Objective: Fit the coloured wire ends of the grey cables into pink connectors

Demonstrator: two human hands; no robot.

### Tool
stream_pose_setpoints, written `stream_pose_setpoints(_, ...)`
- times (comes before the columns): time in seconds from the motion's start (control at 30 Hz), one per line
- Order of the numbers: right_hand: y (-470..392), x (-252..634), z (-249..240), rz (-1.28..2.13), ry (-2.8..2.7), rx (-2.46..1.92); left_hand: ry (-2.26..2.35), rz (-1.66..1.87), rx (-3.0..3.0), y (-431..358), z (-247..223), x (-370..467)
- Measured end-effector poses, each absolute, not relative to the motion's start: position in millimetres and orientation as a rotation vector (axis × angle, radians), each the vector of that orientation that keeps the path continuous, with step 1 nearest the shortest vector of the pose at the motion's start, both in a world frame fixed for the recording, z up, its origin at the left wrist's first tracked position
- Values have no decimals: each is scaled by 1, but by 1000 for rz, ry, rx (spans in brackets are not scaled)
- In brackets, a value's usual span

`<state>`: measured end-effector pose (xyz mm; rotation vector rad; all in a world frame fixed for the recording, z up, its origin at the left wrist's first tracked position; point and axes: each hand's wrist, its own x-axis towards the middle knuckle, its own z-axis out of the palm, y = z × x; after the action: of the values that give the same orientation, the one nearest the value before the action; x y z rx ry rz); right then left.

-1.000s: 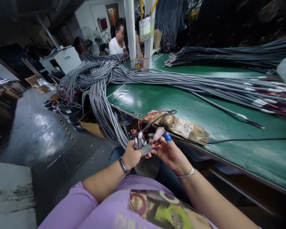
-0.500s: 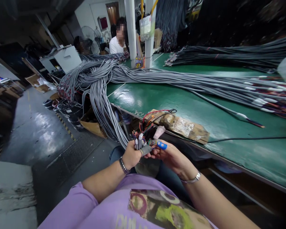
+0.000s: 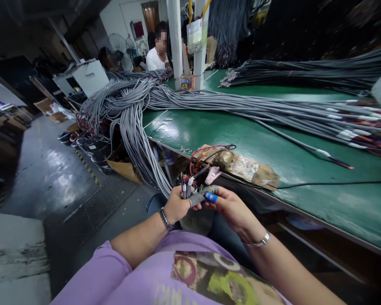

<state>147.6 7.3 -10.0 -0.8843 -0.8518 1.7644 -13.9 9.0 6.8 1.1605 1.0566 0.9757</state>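
My left hand is closed around the ends of several grey cables, a grey cover on its thumb. Thin coloured wires fan out of the cable ends above the fist. Close beside it, my right hand is pinched at the wire ends, with a blue cover on the thumb and a grey one on a finger. What lies between those fingertips is too small to make out fully, though fine wires show there. Just beyond both hands, a pale pink clip-like piece sits by the bench edge near red and black leads.
A taped wooden board lies on the edge of the green bench. Long grey cables run across the bench, with dark cable bundles behind. A person in white sits at the far side. An open carton stands below.
My right hand has turned, its thumb and finger now closing together nearer the left hand's wires. The left hand keeps its grip on the cables.
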Motion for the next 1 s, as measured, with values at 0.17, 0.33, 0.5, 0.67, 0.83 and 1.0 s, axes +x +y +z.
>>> stream_pose_setpoints(0.17,12,157,-11,1740,-521,-850,1057,969,1166,8,9,-16)
stream_pose_setpoints(0.33,6,157,-9,1838,-627,-915,1043,983,1183,9,6,-17)
stream_pose_setpoints(0.5,2,149,-3,1826,-751,-932,1052,983,1193,10,3,-17)
stream_pose_setpoints(0.67,4,150,-1,1799,-846,-975,1035,969,1185,10,4,-17)
stream_pose_setpoints(0.83,5,156,5,1827,-873,-999,1032,952,1173,10,7,-17)
stream_pose_setpoints(1.0,6,156,5,1801,-992,-1092,1042,946,1157,10,7,-16)
